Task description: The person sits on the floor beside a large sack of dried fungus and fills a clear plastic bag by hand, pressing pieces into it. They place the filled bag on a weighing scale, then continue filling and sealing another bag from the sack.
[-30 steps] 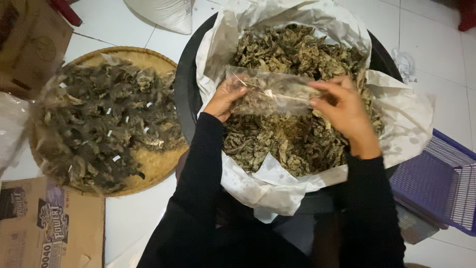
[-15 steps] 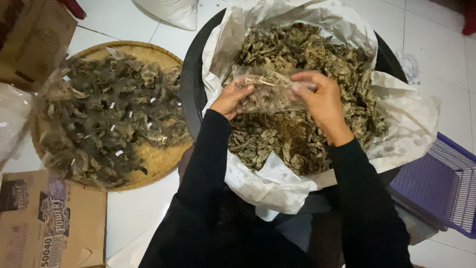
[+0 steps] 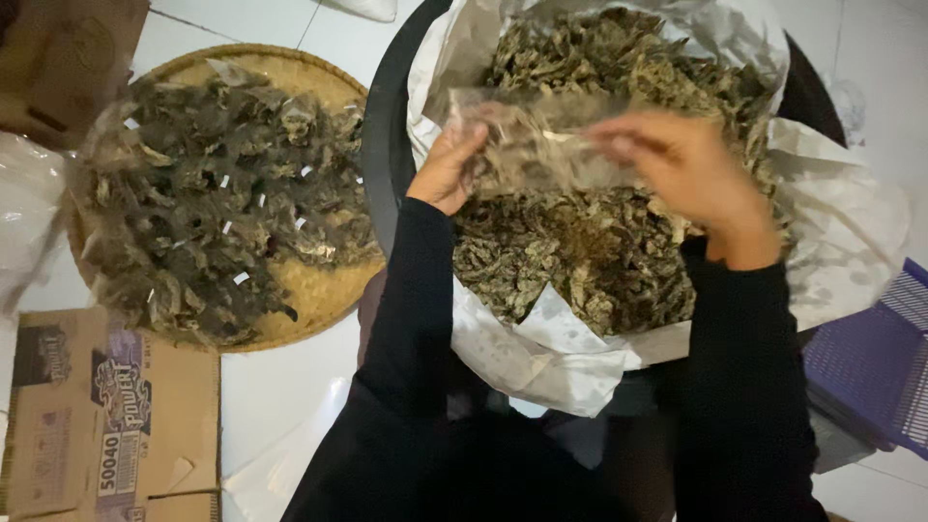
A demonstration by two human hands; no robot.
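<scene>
your left hand (image 3: 449, 164) pinches the left end of a small clear plastic bag (image 3: 541, 145), fingers curled over its crinkled edge. your right hand (image 3: 691, 179) grips the bag's right end, fingers folded down on the film with the thumb hidden underneath. the bag is stretched flat between the two hands, thin and glossy, with pale dried bits showing through it; it is blurred, so you cannot make out how full it is.

the bag hangs just above the black tub (image 3: 382, 155), a big round basin with a smooth dark rim. the tub is lined with a white plastic sheet (image 3: 851, 232), wrinkled and draped over the rim on every side. inside the liner lies a heap of dried leaves (image 3: 580, 261), curled, brittle-looking, grey-green and tan, filling it nearly to the top.

left of the tub, touching its rim, sits a round woven tray (image 3: 319, 290), flat, straw-coloured, with a raised plaited border. it is piled with small filled packets (image 3: 213, 193), shiny clear film over dark dried stuff, some with little white slips.

further left of the tub, below the tray, a brown cardboard box (image 3: 106, 416) rests on the white tiled floor (image 3: 280, 387). right of the tub stands a purple plastic crate (image 3: 870, 377) with a slotted wall. both your sleeves are black cloth.
</scene>
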